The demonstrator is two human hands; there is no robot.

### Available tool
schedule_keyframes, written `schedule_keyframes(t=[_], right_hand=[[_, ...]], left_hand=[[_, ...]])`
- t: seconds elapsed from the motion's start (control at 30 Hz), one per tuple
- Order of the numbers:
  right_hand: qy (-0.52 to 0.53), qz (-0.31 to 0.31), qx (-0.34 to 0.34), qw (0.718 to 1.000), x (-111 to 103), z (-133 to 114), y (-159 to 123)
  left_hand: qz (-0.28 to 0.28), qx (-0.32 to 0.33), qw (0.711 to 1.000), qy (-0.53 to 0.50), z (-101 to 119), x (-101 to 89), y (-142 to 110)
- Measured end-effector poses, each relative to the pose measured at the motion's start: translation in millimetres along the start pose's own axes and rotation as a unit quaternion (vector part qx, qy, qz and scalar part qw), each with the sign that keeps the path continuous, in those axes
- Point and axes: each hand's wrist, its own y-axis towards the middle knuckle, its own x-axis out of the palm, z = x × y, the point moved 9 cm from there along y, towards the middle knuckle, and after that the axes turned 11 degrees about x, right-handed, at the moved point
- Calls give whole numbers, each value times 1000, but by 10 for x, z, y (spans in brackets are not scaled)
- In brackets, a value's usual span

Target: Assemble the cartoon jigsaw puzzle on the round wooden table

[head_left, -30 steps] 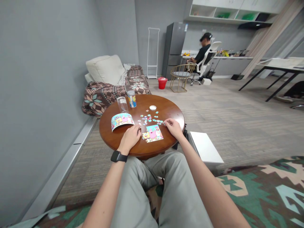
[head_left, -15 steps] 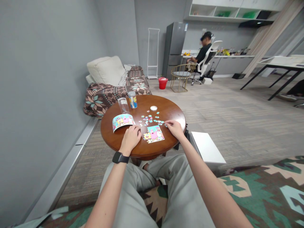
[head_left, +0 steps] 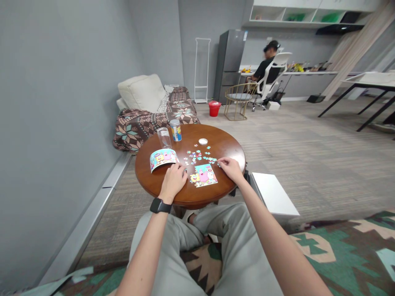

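Observation:
On the round wooden table (head_left: 216,135) lies a partly joined jigsaw puzzle (head_left: 204,176) with cartoon figures, its left edge uneven. Loose puzzle pieces (head_left: 197,156) are scattered behind it. My right hand (head_left: 232,168) is at the right end of these pieces, thumb and forefinger pinched on a small puzzle piece, mostly hidden by the fingertips. To the left of the puzzle, my left hand (head_left: 175,179) rests on the tabletop with fingers stretched and holds nothing visible. Just beyond its fingers stands a curved picture sheet (head_left: 163,158) printed with the same figures.
A clear glass (head_left: 164,138), a printed tin (head_left: 175,130) and a round white lid (head_left: 203,141) stand toward the table's far side. A white box (head_left: 274,192) is on the floor at right. Farther back are a red bucket (head_left: 214,108) and a seated person (head_left: 266,69).
The whole view has shifted slightly, so everything appears a little farther right. Both hands keep nearly the same places on the table, and the puzzle looks unchanged.

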Motion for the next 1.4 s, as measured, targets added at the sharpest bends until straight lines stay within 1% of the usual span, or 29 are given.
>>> schedule_keyframes(t=[0.2, 0.43, 0.73, 1.0, 1.1, 1.2, 1.27, 1.3, 1.4], right_hand=[[1, -12, 11, 1000, 2, -12, -8], [14, -14, -4, 1000, -13, 1, -9], [-33, -16, -5, 999, -17, 59, 24], [-44, -18, 1, 999, -18, 46, 9], [-42, -21, 6, 999, -13, 42, 6], [-37, -24, 7, 999, -12, 30, 4], [-36, -24, 6, 999, -13, 27, 3], [-36, -23, 5, 999, -14, 27, 3], [-38, -22, 5, 999, -11, 39, 2]], left_hand=[[-9, 1, 1000, -16, 7, -2, -5], [-18, -18, 1000, -6, 10, -1, -27], [-39, -27, 999, 1, 15, 26, -45], [-40, -34, 999, 1, 14, 21, -51], [-21, -45, 999, 9, 4, -32, -57], [34, -62, 997, 18, -22, -132, -74], [53, -59, 997, 18, -21, -148, -81], [48, -55, 997, 16, -18, -126, -78], [6, -51, 999, 3, -24, -13, -70]])
